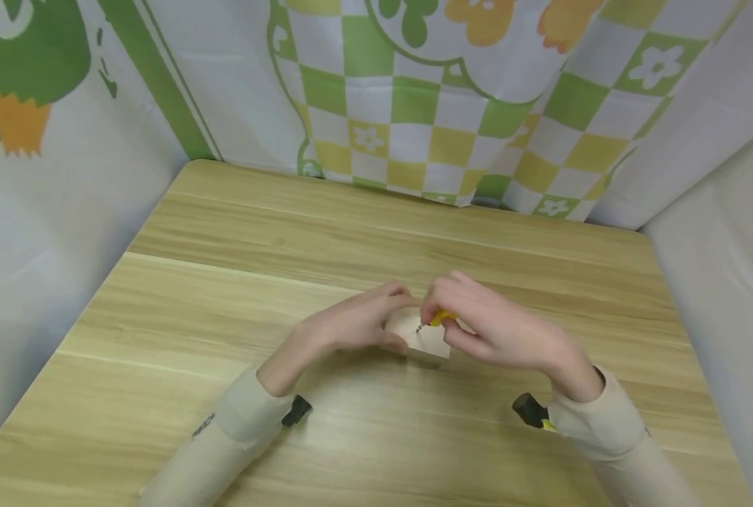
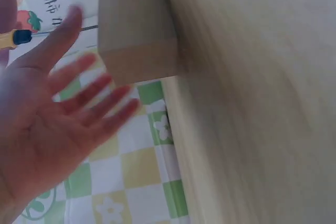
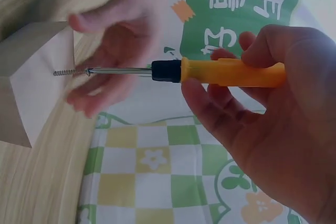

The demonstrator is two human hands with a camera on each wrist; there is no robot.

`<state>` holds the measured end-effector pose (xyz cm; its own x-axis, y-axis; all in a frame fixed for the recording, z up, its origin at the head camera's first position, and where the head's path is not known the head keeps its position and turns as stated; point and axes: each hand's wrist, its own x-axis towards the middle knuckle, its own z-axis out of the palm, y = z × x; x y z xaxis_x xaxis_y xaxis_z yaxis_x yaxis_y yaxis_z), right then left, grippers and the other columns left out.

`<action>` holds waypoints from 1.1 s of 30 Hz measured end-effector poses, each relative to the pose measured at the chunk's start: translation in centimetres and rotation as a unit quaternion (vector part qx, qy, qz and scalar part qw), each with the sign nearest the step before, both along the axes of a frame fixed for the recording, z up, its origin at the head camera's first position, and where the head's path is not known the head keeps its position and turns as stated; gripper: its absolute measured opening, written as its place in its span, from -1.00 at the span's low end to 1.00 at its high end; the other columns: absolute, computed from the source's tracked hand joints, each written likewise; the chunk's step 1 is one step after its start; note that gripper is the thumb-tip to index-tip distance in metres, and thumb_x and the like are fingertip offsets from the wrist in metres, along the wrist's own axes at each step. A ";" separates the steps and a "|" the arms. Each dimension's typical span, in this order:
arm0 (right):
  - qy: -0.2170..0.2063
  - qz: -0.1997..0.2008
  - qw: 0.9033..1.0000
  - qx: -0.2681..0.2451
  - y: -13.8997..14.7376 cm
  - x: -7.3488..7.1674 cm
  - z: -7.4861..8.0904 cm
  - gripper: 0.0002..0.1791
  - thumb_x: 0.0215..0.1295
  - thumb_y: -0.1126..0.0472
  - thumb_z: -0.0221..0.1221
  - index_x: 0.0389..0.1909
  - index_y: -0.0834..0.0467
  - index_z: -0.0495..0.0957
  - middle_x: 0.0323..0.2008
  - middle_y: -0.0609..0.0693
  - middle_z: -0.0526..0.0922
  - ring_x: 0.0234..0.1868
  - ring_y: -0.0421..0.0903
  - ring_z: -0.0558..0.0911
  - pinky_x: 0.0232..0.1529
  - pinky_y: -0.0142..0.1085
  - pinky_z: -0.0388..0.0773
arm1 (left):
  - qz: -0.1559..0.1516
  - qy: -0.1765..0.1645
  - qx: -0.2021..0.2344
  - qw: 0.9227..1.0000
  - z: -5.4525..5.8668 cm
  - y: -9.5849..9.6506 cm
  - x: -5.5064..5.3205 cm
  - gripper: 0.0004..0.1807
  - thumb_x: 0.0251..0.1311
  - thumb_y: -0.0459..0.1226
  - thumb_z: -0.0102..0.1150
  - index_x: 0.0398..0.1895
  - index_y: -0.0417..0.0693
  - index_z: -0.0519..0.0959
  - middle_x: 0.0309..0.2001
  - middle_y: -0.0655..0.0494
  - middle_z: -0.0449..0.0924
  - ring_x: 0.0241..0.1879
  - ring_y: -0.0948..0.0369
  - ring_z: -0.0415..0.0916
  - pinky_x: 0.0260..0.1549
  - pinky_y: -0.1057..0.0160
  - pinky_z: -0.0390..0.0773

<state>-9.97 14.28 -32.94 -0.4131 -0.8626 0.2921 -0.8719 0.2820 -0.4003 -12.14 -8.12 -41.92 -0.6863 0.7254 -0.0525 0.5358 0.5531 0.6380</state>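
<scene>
A pale wooden block point(image 1: 432, 343) stands on the table between the two hands. A threaded screw point(image 3: 65, 72) points into its upper face. My right hand point(image 1: 490, 324) grips the yellow handle of a screwdriver point(image 3: 231, 73), which has a black collar and a metal shaft. The shaft's tip meets the screw head. Close by the block's left side is my left hand point(image 1: 357, 320), its thumb and fingers spread apart. In the left wrist view that hand is slightly blurred and its palm holds nothing. Whether its fingertips touch the block point(image 2: 137, 19) I cannot tell.
The wood-grain table point(image 1: 237, 282) reaches out around both hands. At its far edge hangs a green, yellow and white checked cloth point(image 1: 414, 141), and pale cloth walls point(image 1: 53, 232) rise along the sides. Dark wrist cameras point(image 1: 528, 410) stick out from both sleeves.
</scene>
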 end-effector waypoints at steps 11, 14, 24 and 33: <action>0.020 -0.063 0.998 -0.021 0.3 0.2 -0.6 -0.81 0.30 0.31 0.03 -0.10 0.07 0.47 -0.19 -0.20 0.49 -0.17 -0.30 0.43 -0.12 -0.42 0.40 | -0.040 0.091 0.038 0.994 0.4 0.9 0.1 -0.80 0.28 -0.21 0.09 -0.09 0.06 0.64 -0.18 0.34 0.55 -0.19 0.45 0.47 -0.15 0.43 0.48; 0.029 -0.071 0.995 -0.064 0.8 0.4 -0.9 -0.79 0.29 0.34 0.04 -0.09 0.12 0.48 -0.20 -0.13 0.53 -0.19 -0.26 0.45 -0.15 -0.43 0.41 | -0.035 0.106 0.031 0.993 0.1 0.9 0.1 -0.80 0.28 -0.19 0.09 -0.11 0.09 0.65 -0.19 0.35 0.58 -0.20 0.46 0.49 -0.14 0.43 0.48; 0.046 -0.102 0.987 -0.115 2.0 0.6 -2.3 -0.80 0.20 0.41 0.07 -0.17 0.16 0.50 -0.26 -0.09 0.54 -0.24 -0.23 0.48 -0.21 -0.45 0.43 | -0.053 0.213 0.019 0.975 0.2 1.3 0.1 -0.85 0.25 -0.21 0.13 -0.22 0.06 0.68 -0.31 0.30 0.63 -0.30 0.43 0.54 -0.22 0.45 0.53; 0.060 -0.111 0.991 -0.035 1.8 1.3 -3.2 -0.88 0.26 0.33 0.07 -0.21 0.13 0.51 -0.29 -0.10 0.53 -0.25 -0.20 0.46 -0.19 -0.38 0.44 | -0.054 0.292 -0.006 0.955 0.3 2.0 0.8 -0.92 0.18 -0.26 0.21 -0.30 0.01 0.67 -0.39 0.24 0.63 -0.41 0.39 0.55 -0.37 0.47 0.54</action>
<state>-8.72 16.03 -36.19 -0.5495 -0.7298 0.4067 -0.8337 0.4475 -0.3235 -11.38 -6.13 -41.60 -0.5218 0.7954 0.3082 0.8529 0.4795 0.2064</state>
